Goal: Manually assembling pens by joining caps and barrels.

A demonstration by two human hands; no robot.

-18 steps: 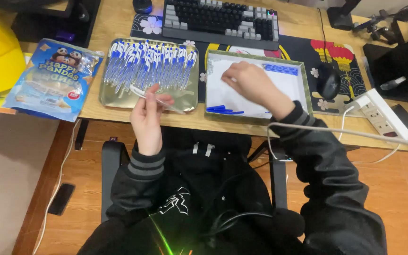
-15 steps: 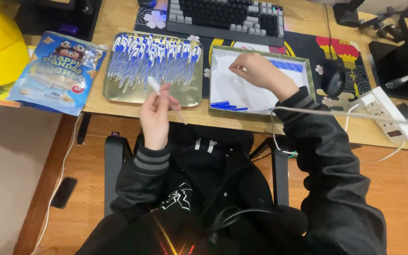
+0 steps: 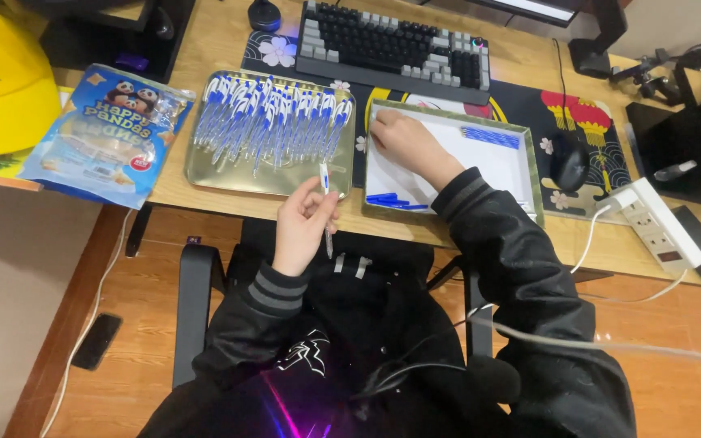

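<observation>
The left hand (image 3: 302, 223) is curled around a slim pen (image 3: 325, 203) with a white barrel and a blue cap, pinching it between thumb and fingers so that it stands nearly upright, cap end up, just in front of the desk's near edge. The right hand (image 3: 403, 139) reaches into a shallow rectangular tray (image 3: 529, 174) with a white floor and a dull green-gold rim; its fingers are bent down against the tray's upper left corner, and whether they grip anything there cannot be told. Inside that tray a small cluster of thin blue pieces (image 3: 395, 199) lies near the lower left corner and a neat row of blue sticks (image 3: 492, 136) lies at the upper right. To the left of it sits a shiny metal tray (image 3: 204, 174) with rounded corners, its reflective floor mostly covered by a dense row of white-and-blue pens (image 3: 269, 122) lying side by side. The held pen is just beside this tray's near right corner. Both trays rest on a pale wooden desk (image 3: 204, 49), the white one partly over a dark printed desk mat (image 3: 586, 113) with flower and lantern motifs. Beyond them is a black and grey keyboard (image 3: 395, 45), and a dark mouse (image 3: 568, 161) lies right of the white tray. A glossy blue snack bag (image 3: 107, 134) with a crinkled foil surface lies at the desk's left, beside a smooth yellow hard hat (image 3: 2, 81). A white power strip (image 3: 655, 223) sits at the right edge. Both sleeves are black, smooth-shelled, with ribbed grey-striped cuffs.
</observation>
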